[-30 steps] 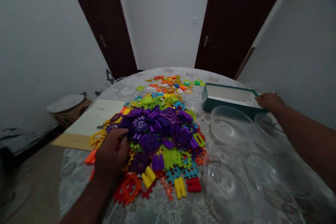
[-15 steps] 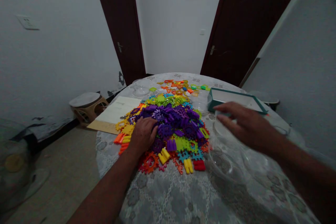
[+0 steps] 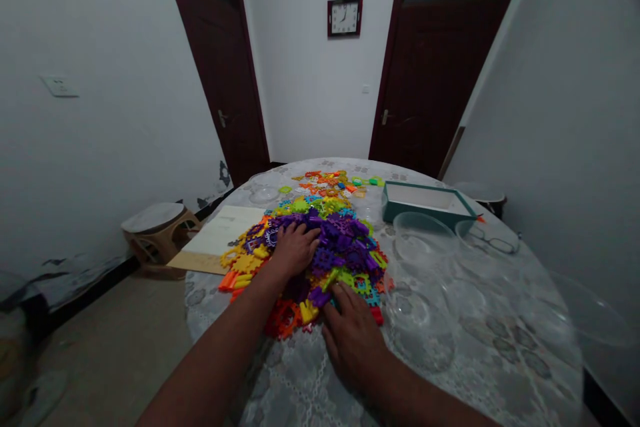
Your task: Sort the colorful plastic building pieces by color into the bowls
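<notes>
A heaped pile of plastic gear-shaped building pieces covers the middle of the table, with purple pieces (image 3: 345, 230) on top. My left hand (image 3: 295, 247) lies on the pile's left side, fingers spread over the purple pieces. At the near edge, my right hand (image 3: 353, 327) is open, its fingertips touching the pile beside a purple connector (image 3: 319, 297) and a yellow connector (image 3: 309, 311). Yellow gears (image 3: 247, 262) show left of my left hand. Orange-red gears (image 3: 285, 320) lie below it. Pieces under both palms are hidden.
Clear plastic bowls (image 3: 425, 237) stand on the right, with glasses (image 3: 495, 240) nearby. Behind them is a green-edged open box (image 3: 427, 203). A paper sheet (image 3: 220, 230) lies left of the pile. Smaller loose pieces (image 3: 327, 180) are scattered at the back.
My right hand has come from above the bowls on the right down to the pile's near edge. My left hand has shifted slightly over the purple pieces. The camera view has tilted up.
</notes>
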`<action>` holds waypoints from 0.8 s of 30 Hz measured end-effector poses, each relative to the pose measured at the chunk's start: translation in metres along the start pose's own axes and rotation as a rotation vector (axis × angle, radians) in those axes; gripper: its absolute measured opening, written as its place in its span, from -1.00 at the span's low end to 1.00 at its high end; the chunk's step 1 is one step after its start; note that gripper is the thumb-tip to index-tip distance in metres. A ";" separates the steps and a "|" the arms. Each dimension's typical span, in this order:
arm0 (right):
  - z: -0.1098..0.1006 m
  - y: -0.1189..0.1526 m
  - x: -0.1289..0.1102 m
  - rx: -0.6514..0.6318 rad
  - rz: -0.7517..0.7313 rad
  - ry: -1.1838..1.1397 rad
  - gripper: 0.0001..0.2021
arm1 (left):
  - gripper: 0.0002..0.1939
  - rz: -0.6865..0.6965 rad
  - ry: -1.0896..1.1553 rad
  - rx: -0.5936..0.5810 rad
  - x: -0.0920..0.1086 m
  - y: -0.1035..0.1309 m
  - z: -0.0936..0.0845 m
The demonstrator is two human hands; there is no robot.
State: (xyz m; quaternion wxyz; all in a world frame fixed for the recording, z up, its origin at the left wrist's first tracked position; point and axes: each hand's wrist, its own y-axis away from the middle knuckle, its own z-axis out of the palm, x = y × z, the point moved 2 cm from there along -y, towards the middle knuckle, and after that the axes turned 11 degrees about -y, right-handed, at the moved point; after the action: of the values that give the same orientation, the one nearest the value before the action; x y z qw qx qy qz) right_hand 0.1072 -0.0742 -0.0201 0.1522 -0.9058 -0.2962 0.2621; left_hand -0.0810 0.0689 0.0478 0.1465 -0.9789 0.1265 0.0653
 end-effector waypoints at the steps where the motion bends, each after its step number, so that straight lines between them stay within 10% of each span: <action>1: 0.003 0.002 0.003 0.020 -0.003 -0.010 -0.59 | -0.51 -0.005 -0.005 -0.018 0.002 -0.006 0.001; 15: 0.012 0.008 0.007 0.082 0.025 -0.050 -0.41 | -0.46 -0.118 -0.112 -0.139 0.007 -0.083 0.016; 24: 0.009 0.004 0.008 0.079 0.099 -0.062 -0.45 | -0.57 -0.006 -0.126 -0.092 0.003 -0.057 0.005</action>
State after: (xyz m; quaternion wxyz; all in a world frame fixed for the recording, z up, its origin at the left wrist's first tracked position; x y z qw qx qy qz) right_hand 0.1098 -0.0714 -0.0325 0.1655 -0.9040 -0.2450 0.3088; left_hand -0.0630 0.1228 0.0582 0.1095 -0.9789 0.1110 0.1321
